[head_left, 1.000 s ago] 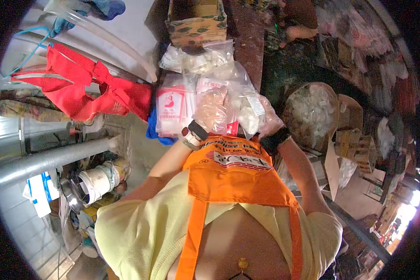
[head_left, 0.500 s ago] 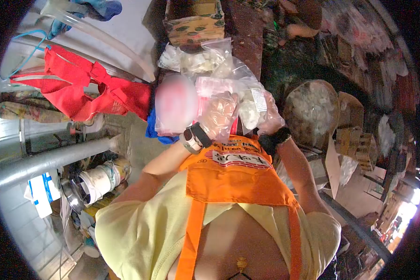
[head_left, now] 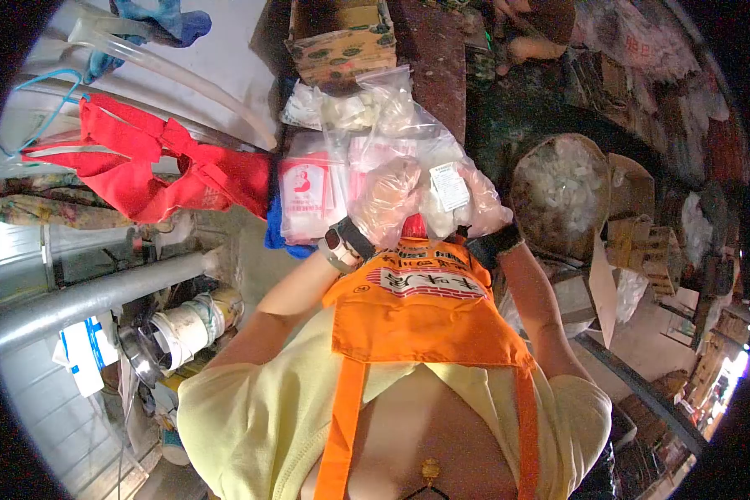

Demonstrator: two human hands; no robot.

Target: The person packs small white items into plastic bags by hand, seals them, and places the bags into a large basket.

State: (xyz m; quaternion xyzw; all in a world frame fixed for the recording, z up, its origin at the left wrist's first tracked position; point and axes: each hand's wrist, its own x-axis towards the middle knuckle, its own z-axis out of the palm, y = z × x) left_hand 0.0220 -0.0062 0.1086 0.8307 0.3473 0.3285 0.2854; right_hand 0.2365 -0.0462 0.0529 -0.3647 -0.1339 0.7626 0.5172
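Note:
Both my hands are in thin clear plastic gloves, close together in front of the orange apron. My right hand (head_left: 485,204) grips the side of a clear plastic bag (head_left: 435,208) with pale contents and a white printed label (head_left: 450,187). My left hand (head_left: 383,204), below a watch, is closed beside that bag, its fingertips partly hidden; I cannot make out what they pinch. Just left of it lie pink-and-white printed packets (head_left: 305,187) in clear plastic. Beyond the hands, another clear bag (head_left: 362,110) holds pale pieces.
An open cardboard box (head_left: 344,52) stands at the far end. A red apron-like cloth (head_left: 162,158) hangs at left, near blue gloves (head_left: 154,25). At right is a large round container (head_left: 562,187) lined with plastic. Another person's arm (head_left: 535,48) shows at upper right.
The labelled bag has turned so its label faces me more, shifting slightly left and down. My right hand has come a little lower with it. My left hand has barely moved.

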